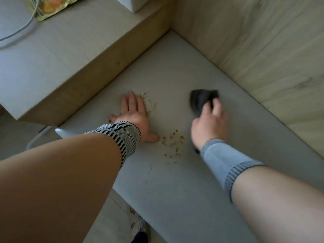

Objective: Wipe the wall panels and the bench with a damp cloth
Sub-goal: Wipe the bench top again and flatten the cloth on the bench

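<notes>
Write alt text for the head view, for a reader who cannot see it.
A right hand grips a dark cloth on a pale bench, beside yellow-brown stains. The left hand rests flat nearby; wood wall panels meet behind.

I see a matt, smooth grey bench [175, 181], pale wood-grain wall panels [254, 50] on the far right, a dark soft cloth [199, 100], and knitted fabric wristbands [224, 165].

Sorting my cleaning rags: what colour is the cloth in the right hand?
Dark grey cloth, gripped by the right hand; head view.
</notes>
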